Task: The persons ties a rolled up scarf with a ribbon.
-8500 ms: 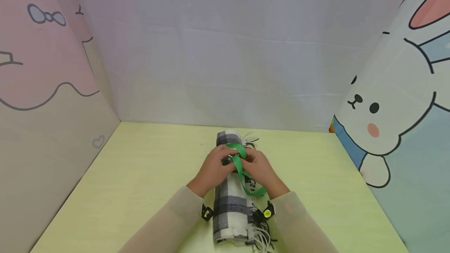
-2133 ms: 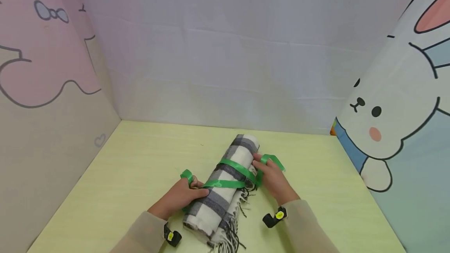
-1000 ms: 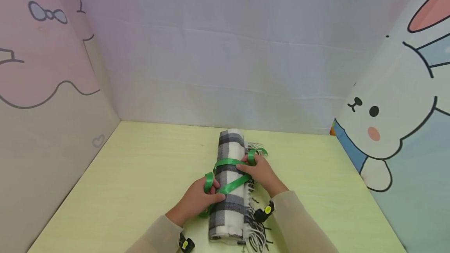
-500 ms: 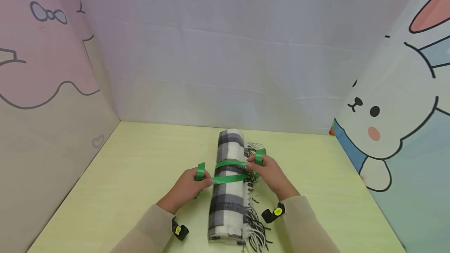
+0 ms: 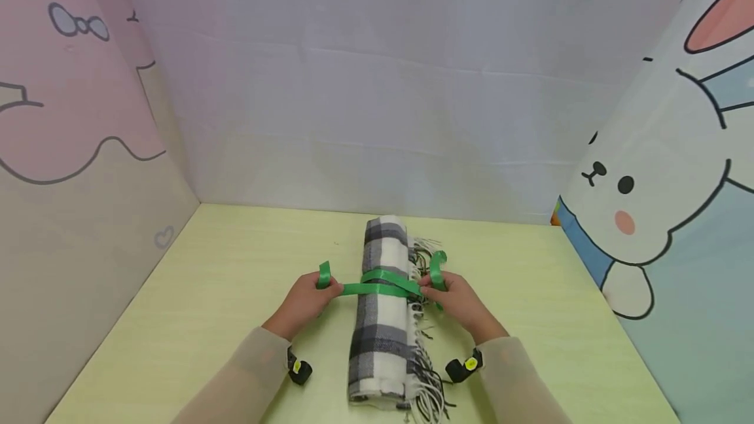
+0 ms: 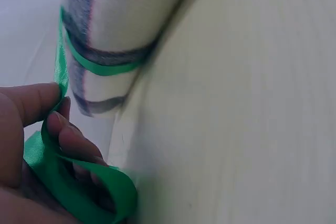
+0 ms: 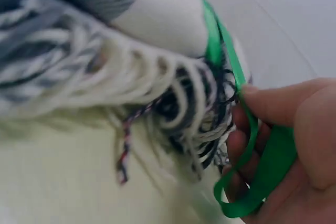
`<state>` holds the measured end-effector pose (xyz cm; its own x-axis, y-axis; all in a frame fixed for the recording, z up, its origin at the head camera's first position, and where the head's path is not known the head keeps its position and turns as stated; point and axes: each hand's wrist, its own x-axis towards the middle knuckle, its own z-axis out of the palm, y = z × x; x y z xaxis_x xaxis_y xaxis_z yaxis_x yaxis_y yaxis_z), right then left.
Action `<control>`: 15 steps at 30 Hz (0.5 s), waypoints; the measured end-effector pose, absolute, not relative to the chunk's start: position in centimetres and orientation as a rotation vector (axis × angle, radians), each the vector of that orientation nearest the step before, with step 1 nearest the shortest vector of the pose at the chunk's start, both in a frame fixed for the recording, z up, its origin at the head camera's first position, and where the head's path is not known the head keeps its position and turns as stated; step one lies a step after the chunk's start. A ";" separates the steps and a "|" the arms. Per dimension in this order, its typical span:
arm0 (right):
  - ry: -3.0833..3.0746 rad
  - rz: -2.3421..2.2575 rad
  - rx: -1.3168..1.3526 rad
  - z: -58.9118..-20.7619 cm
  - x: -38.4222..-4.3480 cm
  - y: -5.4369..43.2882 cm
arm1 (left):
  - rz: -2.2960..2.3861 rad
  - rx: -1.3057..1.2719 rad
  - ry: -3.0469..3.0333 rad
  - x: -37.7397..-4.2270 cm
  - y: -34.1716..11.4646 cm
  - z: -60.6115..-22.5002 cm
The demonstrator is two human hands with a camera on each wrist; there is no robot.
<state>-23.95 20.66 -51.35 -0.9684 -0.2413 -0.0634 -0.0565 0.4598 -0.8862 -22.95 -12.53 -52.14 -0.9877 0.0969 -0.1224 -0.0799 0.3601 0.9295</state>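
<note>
A rolled plaid scarf (image 5: 383, 345) in white and grey lies lengthwise on the table, its fringe (image 5: 429, 385) spread along the right side. Green ribbon (image 5: 379, 289) passes around the roll and crosses near its right edge. On the left, my left hand (image 5: 303, 303) pinches one ribbon end between thumb and fingers, the strip stretched straight to the roll. My right hand (image 5: 462, 303) pinches the other end beside the fringe. Loose ribbon loops over the fingers of each hand, as the left wrist view shows with the ribbon (image 6: 105, 182) and the right wrist view with the ribbon (image 7: 268, 177).
The pale yellow table (image 5: 235, 267) extends to both sides of the roll. A white cloth wall (image 5: 377, 116) stands behind it. Printed cartoon panels flank it, with a rabbit (image 5: 648, 169) on the right. Small black cameras (image 5: 300, 371) sit on both wrists.
Both hands have moved apart, drawing the ribbon straighter; the left went left and up from the roll. The two bands have come closer together. Earlier, the roll was turned aslant, then straightened.
</note>
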 end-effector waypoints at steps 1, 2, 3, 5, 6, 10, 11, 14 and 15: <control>2.573 -1.457 -0.277 -51.5 -23.9 20.6 | 1.664 0.011 2.494 -23.1 -12.5 -52.4; 2.621 -1.386 -0.290 -51.6 -23.8 20.5 | 1.636 0.013 2.529 -23.3 -12.5 -52.6; 2.670 -1.309 -0.304 -51.7 -23.8 20.4 | 1.596 0.022 2.569 -23.4 -12.5 -52.7; 2.751 -1.176 -0.330 -52.0 -23.8 20.3 | 1.519 0.047 2.633 -23.5 -12.4 -52.8; 2.772 -1.128 -0.335 -52.2 -23.9 20.2 | 1.477 0.048 2.665 -23.5 -12.4 -52.7; 2.827 -1.023 -0.323 -52.5 -23.9 20.2 | 1.251 0.040 2.809 -23.5 -12.5 -52.6; 2.834 -1.008 -0.307 -52.5 -23.9 20.3 | 1.203 0.030 2.832 -23.5 -12.6 -52.6; 2.850 -0.991 -0.274 -52.4 -23.9 20.5 | 1.093 0.014 2.865 -23.7 -12.9 -52.6; 2.856 -0.988 -0.265 -52.4 -23.9 20.6 | 1.070 0.016 2.871 -23.7 -13.0 -52.6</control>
<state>-23.94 20.63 -52.42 -0.9789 -0.1992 -0.0447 -0.1290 0.7733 -0.6208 -23.73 -13.04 -52.56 -0.9969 0.0371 -0.0694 -0.0174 0.7564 0.6538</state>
